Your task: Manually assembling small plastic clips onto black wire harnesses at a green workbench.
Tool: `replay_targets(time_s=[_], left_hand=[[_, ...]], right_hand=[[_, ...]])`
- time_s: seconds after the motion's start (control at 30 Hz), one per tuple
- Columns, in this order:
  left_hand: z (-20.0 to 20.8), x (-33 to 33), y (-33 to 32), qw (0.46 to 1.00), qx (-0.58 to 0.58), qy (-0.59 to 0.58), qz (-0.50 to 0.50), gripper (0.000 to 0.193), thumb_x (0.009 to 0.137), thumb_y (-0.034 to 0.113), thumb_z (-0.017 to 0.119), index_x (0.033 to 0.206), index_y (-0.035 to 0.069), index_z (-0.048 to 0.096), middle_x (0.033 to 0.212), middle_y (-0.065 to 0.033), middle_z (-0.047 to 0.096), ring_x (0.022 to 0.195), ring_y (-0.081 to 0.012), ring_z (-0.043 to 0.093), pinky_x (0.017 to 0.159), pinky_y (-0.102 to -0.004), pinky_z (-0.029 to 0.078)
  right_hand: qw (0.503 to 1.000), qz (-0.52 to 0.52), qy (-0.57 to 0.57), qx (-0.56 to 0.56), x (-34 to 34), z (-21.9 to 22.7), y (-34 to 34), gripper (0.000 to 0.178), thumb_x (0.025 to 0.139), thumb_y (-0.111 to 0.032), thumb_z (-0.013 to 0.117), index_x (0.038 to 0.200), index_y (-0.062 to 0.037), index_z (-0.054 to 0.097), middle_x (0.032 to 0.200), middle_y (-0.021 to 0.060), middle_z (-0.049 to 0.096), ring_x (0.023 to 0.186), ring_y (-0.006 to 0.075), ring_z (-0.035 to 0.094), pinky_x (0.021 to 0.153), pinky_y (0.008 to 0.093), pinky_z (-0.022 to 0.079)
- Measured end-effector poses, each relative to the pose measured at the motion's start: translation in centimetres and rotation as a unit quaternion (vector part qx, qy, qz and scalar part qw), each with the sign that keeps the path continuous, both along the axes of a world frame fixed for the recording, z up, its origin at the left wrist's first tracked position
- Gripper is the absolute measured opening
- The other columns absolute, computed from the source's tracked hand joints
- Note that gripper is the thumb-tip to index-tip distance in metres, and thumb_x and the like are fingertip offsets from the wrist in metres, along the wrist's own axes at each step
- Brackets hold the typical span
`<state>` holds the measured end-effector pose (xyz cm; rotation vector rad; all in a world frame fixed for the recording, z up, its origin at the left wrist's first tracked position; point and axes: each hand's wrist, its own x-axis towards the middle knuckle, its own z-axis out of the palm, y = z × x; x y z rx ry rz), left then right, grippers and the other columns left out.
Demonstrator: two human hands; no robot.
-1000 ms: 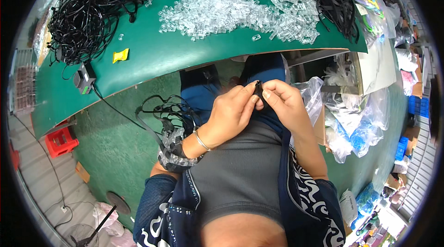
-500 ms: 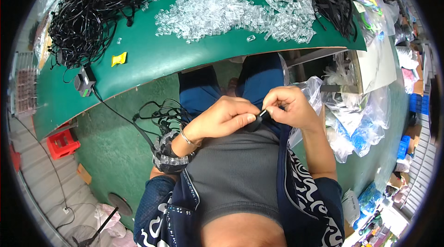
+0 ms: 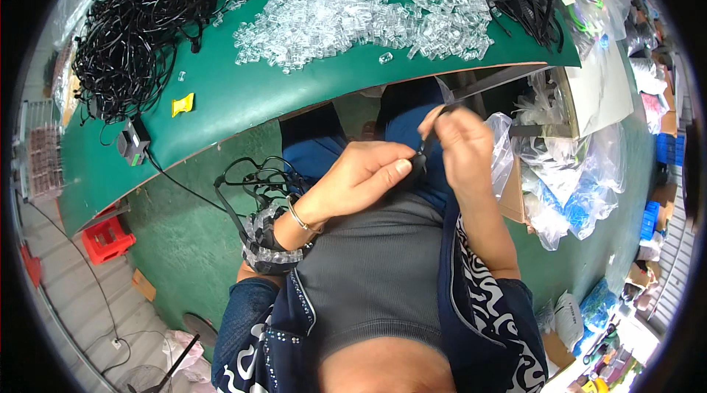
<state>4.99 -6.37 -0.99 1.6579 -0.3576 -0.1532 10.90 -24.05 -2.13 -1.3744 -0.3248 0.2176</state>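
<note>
Black strap (image 3: 429, 141) | pinched by left hand (image 3: 361, 176) and right hand (image 3: 462, 142) (over lap)

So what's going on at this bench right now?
A seated person holds a small black strap piece between both hands over their lap: the left hand pinches its lower end, the right hand its upper end. On the green table lie a pile of clear plastic clips and tangled black cords.

This is a small assembly workshop. Beyond the hands lies a green-covered worktable (image 3: 221, 109) heaped with small clear plastic clips (image 3: 368, 6) and tangled thin black cords (image 3: 140, 32). To the right of the right hand (image 3: 464, 144), clear plastic bags (image 3: 567, 179) of parts crowd the green floor (image 3: 177, 246).
</note>
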Motion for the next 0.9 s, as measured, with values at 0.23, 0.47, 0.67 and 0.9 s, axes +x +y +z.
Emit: replay_targets(time_s=[0.23,0.47,0.67,0.9], left_hand=[[0.0,-0.1,1.0,0.990,-0.087,0.041,-0.106,0.021,0.088,0.013,0.051,0.093,-0.006,0.060,0.083,-0.0111,0.062,0.076,-0.0165,0.058,0.067,-0.0275,0.044],[0.4,0.9,0.3,0.994,-0.033,0.100,-0.030,0.019,0.090,0.013,0.051,0.091,-0.005,0.059,0.076,-0.0051,0.059,0.071,-0.0103,0.052,0.065,-0.0251,0.042],[-0.1,0.9,-0.4,0.973,-0.123,0.193,-0.017,0.019,0.090,0.013,0.051,0.091,-0.005,0.059,0.076,-0.0036,0.059,0.073,-0.0075,0.050,0.064,-0.0242,0.042],[0.3,3.8,0.3,0.974,0.189,-0.107,0.064,0.013,0.081,0.011,0.060,0.086,0.000,0.062,0.077,-0.0127,0.059,0.070,-0.0265,0.057,0.064,-0.0325,0.046]], right_hand=[[0.880,0.000,0.232,0.415,5.5,3.0,-4.3,0.018,0.096,-0.019,0.038,0.085,-0.0060,0.045,0.091,0.0087,0.056,0.048,0.0048,0.039,0.044,0.0195,0.035],[0.976,0.017,-0.130,-0.174,1.1,0.7,1.1,0.011,0.087,-0.011,0.054,0.083,-0.0009,0.053,0.066,0.0070,0.057,0.046,0.0102,0.046,0.043,0.0262,0.037],[0.915,-0.144,-0.258,-0.276,3.9,-0.1,0.5,0.007,0.086,-0.007,0.056,0.083,-0.0005,0.054,0.058,0.0076,0.051,0.048,0.0132,0.049,0.046,0.0261,0.039],[0.999,-0.018,0.030,-0.011,3.4,1.3,-1.1,0.014,0.091,-0.013,0.051,0.089,-0.0002,0.054,0.066,-0.0016,0.050,0.050,0.0011,0.038,0.043,0.0166,0.028]])
